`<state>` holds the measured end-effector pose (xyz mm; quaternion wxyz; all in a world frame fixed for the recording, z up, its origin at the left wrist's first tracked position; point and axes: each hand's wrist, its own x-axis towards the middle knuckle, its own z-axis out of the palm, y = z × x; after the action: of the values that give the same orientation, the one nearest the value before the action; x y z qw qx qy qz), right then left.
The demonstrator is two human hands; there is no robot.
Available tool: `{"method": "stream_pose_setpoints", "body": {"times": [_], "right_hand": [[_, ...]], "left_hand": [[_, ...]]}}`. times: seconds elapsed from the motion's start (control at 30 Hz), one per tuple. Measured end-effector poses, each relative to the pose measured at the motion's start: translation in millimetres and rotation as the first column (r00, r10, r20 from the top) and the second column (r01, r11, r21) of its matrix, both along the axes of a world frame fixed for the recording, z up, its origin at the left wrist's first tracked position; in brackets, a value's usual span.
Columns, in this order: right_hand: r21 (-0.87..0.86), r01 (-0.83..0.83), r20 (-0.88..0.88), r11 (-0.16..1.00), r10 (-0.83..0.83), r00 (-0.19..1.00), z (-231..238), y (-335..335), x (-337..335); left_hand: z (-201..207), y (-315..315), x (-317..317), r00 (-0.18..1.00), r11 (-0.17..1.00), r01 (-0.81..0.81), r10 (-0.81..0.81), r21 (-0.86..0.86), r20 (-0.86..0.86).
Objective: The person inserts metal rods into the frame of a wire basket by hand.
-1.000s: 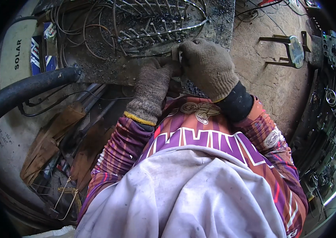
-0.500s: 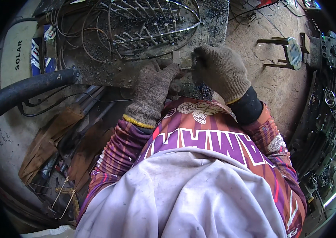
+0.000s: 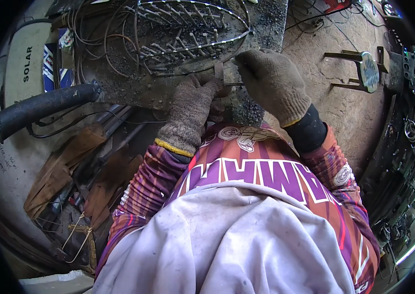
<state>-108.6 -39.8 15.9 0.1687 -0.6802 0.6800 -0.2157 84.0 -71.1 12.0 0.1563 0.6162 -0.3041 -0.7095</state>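
My left hand (image 3: pixel 188 110), in a brown knit glove with a yellow cuff edge, is closed around a small flat metal strip (image 3: pixel 219 71) at the bench's near edge. The strip's upper end sticks out past the fingers. My right hand (image 3: pixel 278 88), gloved too, is curled shut just to the right; what its fingers hold is hidden. A thin rod-like piece (image 3: pixel 234 84) shows in the gap between the hands. Beyond them, on the bench, lies a welded metal frame (image 3: pixel 193 44) with a curved bright rim and rows of short rods.
Cables (image 3: pixel 112 44) coil over the grit-covered bench (image 3: pixel 143 93). A thick dark pipe (image 3: pixel 48 108) juts out at the left, above brown cloth (image 3: pixel 65 171) and metal bars. A small stool (image 3: pixel 368 72) stands on the floor at right, near dark machinery (image 3: pixel 403 127).
The view has shifted slightly, moving the surroundings a little right and down. My right hand has turned slightly beside the left, and less of the thin piece shows. The left keeps its grip.
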Motion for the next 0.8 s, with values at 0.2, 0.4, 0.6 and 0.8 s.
{"method": "stream_pose_setpoints", "body": {"times": [0.2,0.4,0.6,0.8], "right_hand": [[-0.061,-0.052,-0.029,0.997,0.051,0.998,-14.4,-6.6,6.6],[0.053,-0.053,-0.118,0.997,0.059,0.991,-9.1,-8.4,16.7],[-0.01,-0.083,-0.132,0.997,0.081,0.988,-5.7,-5.6,18.3],[0.101,-0.061,-0.16,0.993,0.076,0.984,13.4,0.8,-0.6]], "left_hand": [[11.5,-2.3,-3.2,0.999,0.998,0.043,-0.042,0.036,-0.031],[10.2,-0.7,-3.5,0.998,0.999,0.027,-0.026,0.024,-0.053],[2.8,-3.0,-2.7,1.0,1.0,0.025,-0.025,-0.015,-0.001],[6.3,1.6,-3.3,0.999,0.999,0.04,-0.04,0.01,-0.021]]}}
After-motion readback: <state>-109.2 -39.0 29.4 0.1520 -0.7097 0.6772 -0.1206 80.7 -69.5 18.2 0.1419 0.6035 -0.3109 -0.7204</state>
